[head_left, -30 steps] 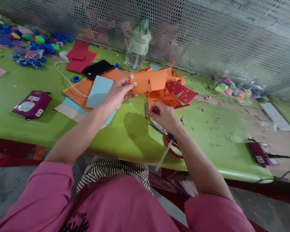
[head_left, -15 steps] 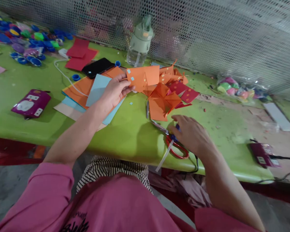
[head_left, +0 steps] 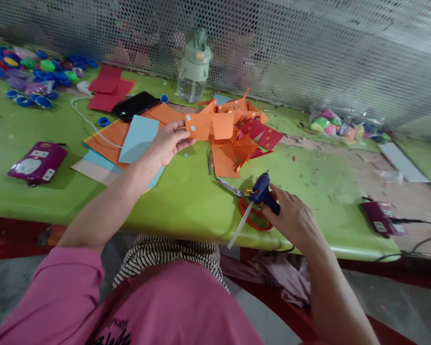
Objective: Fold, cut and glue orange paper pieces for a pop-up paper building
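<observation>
My left hand (head_left: pixel 172 143) pinches the left end of a folded orange paper piece (head_left: pixel 221 126), which bears small light-blue squares. It is held above the table, in front of a heap of orange paper pieces (head_left: pixel 225 160). My right hand (head_left: pixel 295 216) is closed around the handle of a blue hot glue gun (head_left: pixel 261 188); the inner fingertips are partly hidden. A translucent glue stick (head_left: pixel 241 224) sticks out of the gun towards the table's front edge. Beneath the gun lie scissors with red handles (head_left: pixel 254 223), their blades pointing to the upper left.
Coloured paper sheets (head_left: pixel 140 139) and a black phone (head_left: pixel 135 106) lie at left. Behind stands a water bottle (head_left: pixel 194 72). Purple power sockets (head_left: pixel 38 163) sit at left, another power socket (head_left: pixel 382 218) at right with a cable. A perforated metal panel (head_left: pixel 273 52) borders the back.
My right hand has shifted from over the glue gun towards its handle, uncovering the gun's body. The left hand still holds the orange paper. The whole view has shifted slightly.
</observation>
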Demonstrator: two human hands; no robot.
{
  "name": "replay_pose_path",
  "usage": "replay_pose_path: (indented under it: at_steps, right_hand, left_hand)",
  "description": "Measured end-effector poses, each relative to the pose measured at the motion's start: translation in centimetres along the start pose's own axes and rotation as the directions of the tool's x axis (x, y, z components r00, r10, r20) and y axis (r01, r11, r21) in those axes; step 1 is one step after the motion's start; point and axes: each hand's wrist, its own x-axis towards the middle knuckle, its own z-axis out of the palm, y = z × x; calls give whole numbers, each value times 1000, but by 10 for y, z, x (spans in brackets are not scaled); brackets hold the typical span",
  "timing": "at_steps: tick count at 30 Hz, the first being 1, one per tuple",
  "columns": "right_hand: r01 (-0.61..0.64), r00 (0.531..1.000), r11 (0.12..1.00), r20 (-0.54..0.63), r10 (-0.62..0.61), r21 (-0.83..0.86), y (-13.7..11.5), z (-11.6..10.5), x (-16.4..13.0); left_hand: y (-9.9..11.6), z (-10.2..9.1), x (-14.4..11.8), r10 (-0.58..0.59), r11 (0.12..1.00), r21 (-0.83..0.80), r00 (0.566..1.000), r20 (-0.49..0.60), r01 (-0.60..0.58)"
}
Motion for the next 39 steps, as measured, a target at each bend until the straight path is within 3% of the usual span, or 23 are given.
replay_pose_path:
  at_steps: [2, 5, 7, 12, 19, 26, 39]
  right_hand:
    - [-26, 996, 970, -77, 46, 243, 0, -6, -1]
    - [-33, 983, 722, -109, 149, 691, -15, -17, -3]
    - [-22, 982, 609, -99, 164, 793, -32, -22, -3]
    - [104, 989, 664, -145, 7, 740, -70, -19, 9]
    - [209, 975, 801, -183, -126, 561, -91, -12, 31]
    - [248, 968, 806, -171, -185, 538, -98, -10, 40]
    - [247, 967, 852, -179, -183, 462, -96, -7, 43]
  left_hand:
    - [0, 1, 0, -1, 1000, 7, 1000, -1, 1]
    - [0, 2, -2, -6, 1000, 27, 1000, -1, 6]
    - [0, 2, -3, -10, 999, 39, 1000, 10, 9]
    - [0, 2, -6, -12, 998, 68, 998, 57, 8]
    - [-1, 5, -10, -22, 987, 160, 992, 127, 1]
    - [0, 8, -12, -39, 985, 173, 992, 124, 17]
    - [2, 9, -13, -77, 985, 162, 992, 97, 60]
